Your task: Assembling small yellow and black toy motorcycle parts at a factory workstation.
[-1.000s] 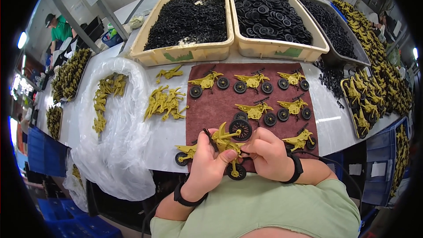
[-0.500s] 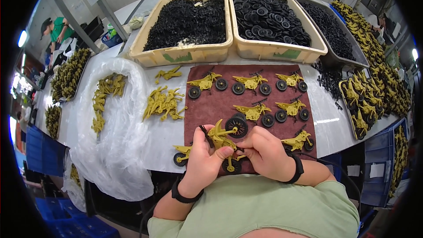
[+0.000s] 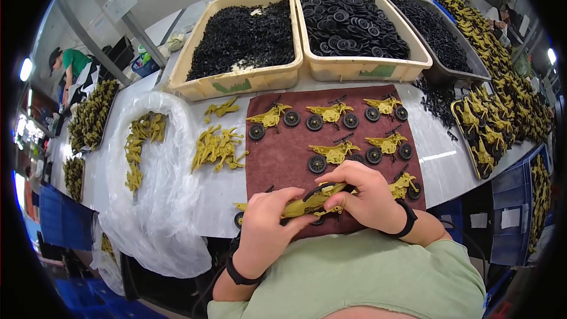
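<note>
Both my hands grip one yellow toy motorcycle [image 3: 302, 207] low over the front of the maroon cloth [image 3: 274, 165]. My left hand [image 3: 267, 223] is closed round its left end, thumb and fingers on the yellow body. Thumb and fingers of my right hand [image 3: 369, 198] pinch its right end, by a black wheel seen nearly edge-on. My fingers hide much of the toy. Beyond my hands, more yellow toy motorcycles with black wheels and handlebars lie in rows, among them one motorcycle [image 3: 334, 153] just ahead. Another yellow motorcycle [image 3: 404, 188] lies beside my right hand.
At the back stand a cream bin [image 3: 177, 82] of small black parts, a cream bin [image 3: 425, 62] of black wheels and a grey bin [image 3: 481, 75]. Yellow bodies [image 3: 217, 147] lie left of the cloth, beside a clear plastic bag [image 3: 171, 201]. A loaded tray [image 3: 479, 133] sits at right.
The held motorcycle has turned from steeply tilted to lengthwise between my hands. My right hand has shifted up and right onto its wheel end; my left hand has moved slightly down and left.
</note>
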### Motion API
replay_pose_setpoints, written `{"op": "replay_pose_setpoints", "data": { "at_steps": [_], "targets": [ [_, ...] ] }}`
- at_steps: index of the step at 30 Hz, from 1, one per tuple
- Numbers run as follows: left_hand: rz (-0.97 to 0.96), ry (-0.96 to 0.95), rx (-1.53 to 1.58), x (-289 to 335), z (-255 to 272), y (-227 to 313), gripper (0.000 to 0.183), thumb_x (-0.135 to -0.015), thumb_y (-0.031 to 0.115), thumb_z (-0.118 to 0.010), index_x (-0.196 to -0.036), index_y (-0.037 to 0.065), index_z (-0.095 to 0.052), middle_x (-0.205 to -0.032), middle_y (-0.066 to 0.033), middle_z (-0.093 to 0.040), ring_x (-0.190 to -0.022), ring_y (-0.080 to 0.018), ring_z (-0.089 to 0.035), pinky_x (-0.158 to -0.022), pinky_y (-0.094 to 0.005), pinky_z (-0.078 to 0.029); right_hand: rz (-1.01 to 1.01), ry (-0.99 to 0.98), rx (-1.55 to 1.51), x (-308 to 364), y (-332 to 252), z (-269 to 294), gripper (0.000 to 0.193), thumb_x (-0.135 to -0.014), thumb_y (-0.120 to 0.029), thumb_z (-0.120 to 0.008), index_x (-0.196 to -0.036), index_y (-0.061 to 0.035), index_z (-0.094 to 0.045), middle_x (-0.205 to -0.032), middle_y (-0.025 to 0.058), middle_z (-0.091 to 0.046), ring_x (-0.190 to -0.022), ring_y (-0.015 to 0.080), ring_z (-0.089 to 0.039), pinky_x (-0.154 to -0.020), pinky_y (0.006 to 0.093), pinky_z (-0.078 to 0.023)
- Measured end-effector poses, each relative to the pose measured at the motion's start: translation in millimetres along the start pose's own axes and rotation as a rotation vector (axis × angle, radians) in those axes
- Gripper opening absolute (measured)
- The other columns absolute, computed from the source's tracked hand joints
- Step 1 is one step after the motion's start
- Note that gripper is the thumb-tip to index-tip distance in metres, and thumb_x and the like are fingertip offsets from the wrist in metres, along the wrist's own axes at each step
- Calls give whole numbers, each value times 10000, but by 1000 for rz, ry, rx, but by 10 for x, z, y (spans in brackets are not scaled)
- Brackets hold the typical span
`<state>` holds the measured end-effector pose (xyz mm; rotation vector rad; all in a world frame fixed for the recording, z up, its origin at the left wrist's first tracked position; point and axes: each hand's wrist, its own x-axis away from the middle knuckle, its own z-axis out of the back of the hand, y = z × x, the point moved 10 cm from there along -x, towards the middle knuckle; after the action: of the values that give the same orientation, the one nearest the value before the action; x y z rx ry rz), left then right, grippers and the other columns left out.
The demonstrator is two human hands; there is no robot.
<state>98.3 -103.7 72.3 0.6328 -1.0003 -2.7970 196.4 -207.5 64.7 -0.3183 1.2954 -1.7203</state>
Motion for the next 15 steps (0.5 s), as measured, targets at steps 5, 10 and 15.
{"op": "replay_pose_setpoints", "data": {
  "at_steps": [5,10,15],
  "targets": [
    [194,29,306,94,5,-272,361,-670,37,-818,-997,1,-670,-849,-87,-687,-737,-141,-656,-686,-253,-517,-52,-82,-73,-39,22,-86,397,-729,-120,-790,-1089,-53,-637,-894,86,-628,-836,224,-624,-726,327,-493],
    [157,53,326,54,26,-208,288,-737,43,-784,-998,-7,-672,-851,-84,-688,-758,-125,-648,-688,-250,-509,-44,-55,-52,-21,40,-111,361,-757,-86,-763,-1080,-22,-614,-911,92,-637,-846,228,-639,-738,322,-500],
    [172,34,300,7,30,-364,297,-747,82,-772,-1011,6,-661,-855,-98,-683,-751,-195,-651,-692,-291,-505,-153,-143,-114,-60,163,-240,376,-792,-86,-736,-1124,-5,-579,-967,114,-625,-876,223,-633,-754,328,-508]
  ]
}}
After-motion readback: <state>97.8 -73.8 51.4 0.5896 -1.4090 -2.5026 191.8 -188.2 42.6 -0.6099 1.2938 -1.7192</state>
